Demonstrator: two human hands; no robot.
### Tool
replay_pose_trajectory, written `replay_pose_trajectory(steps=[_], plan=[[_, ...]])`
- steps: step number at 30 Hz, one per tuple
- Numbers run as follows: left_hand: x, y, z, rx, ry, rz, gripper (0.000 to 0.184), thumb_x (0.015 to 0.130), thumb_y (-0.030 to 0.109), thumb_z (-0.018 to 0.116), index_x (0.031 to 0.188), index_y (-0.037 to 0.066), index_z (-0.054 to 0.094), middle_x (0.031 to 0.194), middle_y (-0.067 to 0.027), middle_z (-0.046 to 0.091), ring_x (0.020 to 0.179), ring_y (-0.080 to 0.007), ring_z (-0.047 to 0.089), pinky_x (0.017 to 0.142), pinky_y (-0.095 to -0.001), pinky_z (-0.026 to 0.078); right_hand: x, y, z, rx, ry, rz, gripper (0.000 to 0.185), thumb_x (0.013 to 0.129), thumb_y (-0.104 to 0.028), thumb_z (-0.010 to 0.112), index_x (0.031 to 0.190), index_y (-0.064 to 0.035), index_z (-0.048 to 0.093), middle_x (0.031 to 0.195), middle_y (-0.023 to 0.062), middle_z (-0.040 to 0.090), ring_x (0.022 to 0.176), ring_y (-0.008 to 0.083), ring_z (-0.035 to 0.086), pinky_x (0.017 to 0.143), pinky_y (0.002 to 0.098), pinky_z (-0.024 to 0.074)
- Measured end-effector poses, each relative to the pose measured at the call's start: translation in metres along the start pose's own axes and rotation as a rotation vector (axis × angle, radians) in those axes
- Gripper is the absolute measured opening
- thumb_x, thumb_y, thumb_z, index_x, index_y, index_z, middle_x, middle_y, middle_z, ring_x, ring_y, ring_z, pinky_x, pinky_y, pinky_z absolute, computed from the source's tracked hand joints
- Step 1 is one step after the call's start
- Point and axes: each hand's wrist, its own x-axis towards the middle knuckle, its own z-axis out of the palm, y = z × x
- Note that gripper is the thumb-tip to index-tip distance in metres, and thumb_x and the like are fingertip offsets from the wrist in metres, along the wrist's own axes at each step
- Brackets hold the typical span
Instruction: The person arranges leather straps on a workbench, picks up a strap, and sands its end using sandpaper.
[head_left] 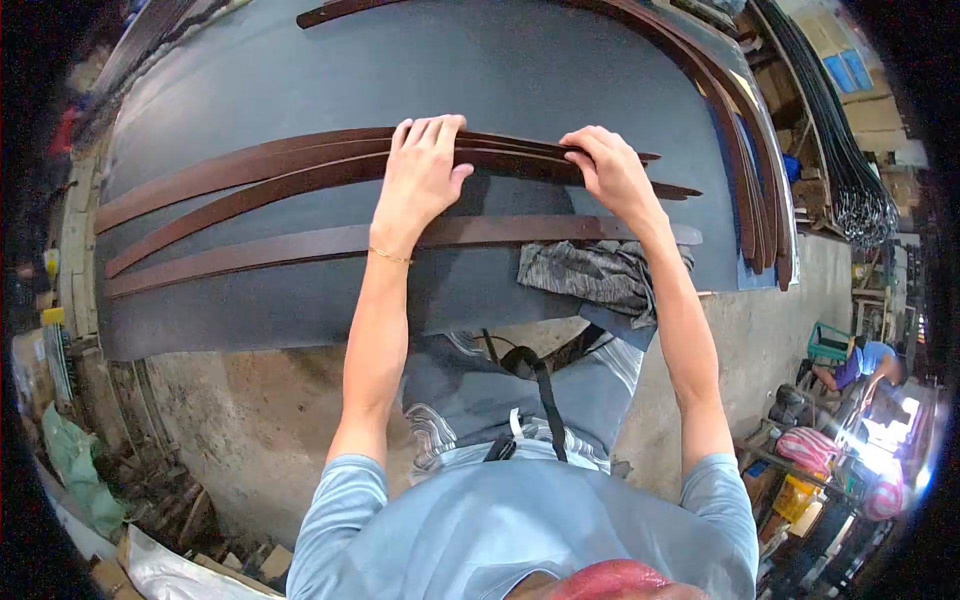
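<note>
Several long dark brown leather straps (270, 160) lie across the dark tabletop, bunched together toward their right ends. My left hand (422, 178) lies over the bunch near its middle, fingers curled across the far edge and thumb on the near side. To the right, my right hand (612, 172) is closed on the straps close to their pointed tips, thumb and forefinger pinched together; the fingertips are partly hidden. Nearer to me, a separate brown strap (270, 255) runs beneath my left forearm. A crumpled grey cloth (585, 272) sits beside my right forearm.
More brown straps (745, 170) hang over the table's right edge, and another strap (345, 12) lies along the far side. Black cords (825, 130) hang beyond the table. A person (875, 362) is at the lower right, near a bright light. Green sheeting (80, 470) is at left.
</note>
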Motion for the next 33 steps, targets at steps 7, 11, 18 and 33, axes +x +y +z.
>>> replay_pose_trajectory(steps=[7, 11, 18, 33], plan=[[-0.002, -0.004, 0.01, 0.046, -0.032, 0.02, 0.023, 0.078, 0.015, 0.074, 0.099, 0.01, 0.068, 0.095, -0.0036, 0.066, 0.097, -0.0232, 0.06, 0.09, -0.0405, 0.043, -0.057, -0.028, -0.013, 0.026, -0.127, 0.0, 0.031, 0.082, -0.021, 0.075, 0.107, -0.0041, 0.068, 0.111, 0.0119, 0.062, 0.106, 0.0317, 0.058, 0.093, 0.0407, 0.0475], [0.002, 0.001, 0.017, 0.097, 0.099, 0.006, 0.022, 0.079, 0.014, 0.074, 0.099, 0.009, 0.068, 0.093, -0.0043, 0.065, 0.095, -0.0239, 0.06, 0.087, -0.0396, 0.044, -0.069, -0.029, -0.02, 0.074, -0.252, 0.102, 0.034, 0.083, -0.024, 0.073, 0.11, -0.0034, 0.068, 0.11, 0.0126, 0.061, 0.106, 0.0307, 0.057, 0.092, 0.0382, 0.0485], [0.001, -0.007, 0.013, 0.066, 0.014, 0.0, 0.024, 0.08, 0.016, 0.074, 0.102, 0.008, 0.068, 0.093, -0.0063, 0.066, 0.094, -0.0257, 0.061, 0.088, -0.039, 0.045, -0.057, -0.02, -0.022, 0.177, -0.136, 0.08, 0.022, 0.086, -0.016, 0.069, 0.101, -0.0005, 0.067, 0.091, 0.0191, 0.071, 0.084, 0.0374, 0.068, 0.078, 0.0416, 0.0535], [-0.006, 0.001, -0.016, 0.008, -0.231, -0.027, 0.04, 0.087, 0.027, 0.071, 0.12, 0.005, 0.064, 0.112, -0.0107, 0.067, 0.108, -0.0278, 0.06, 0.102, -0.0409, 0.042, -0.022, 0.019, -0.011, 0.455, -0.179, 0.416, 0.016, 0.082, -0.01, 0.071, 0.094, 0.0007, 0.073, 0.084, 0.015, 0.073, 0.078, 0.0192, 0.07, 0.072, 0.0304, 0.0527]])
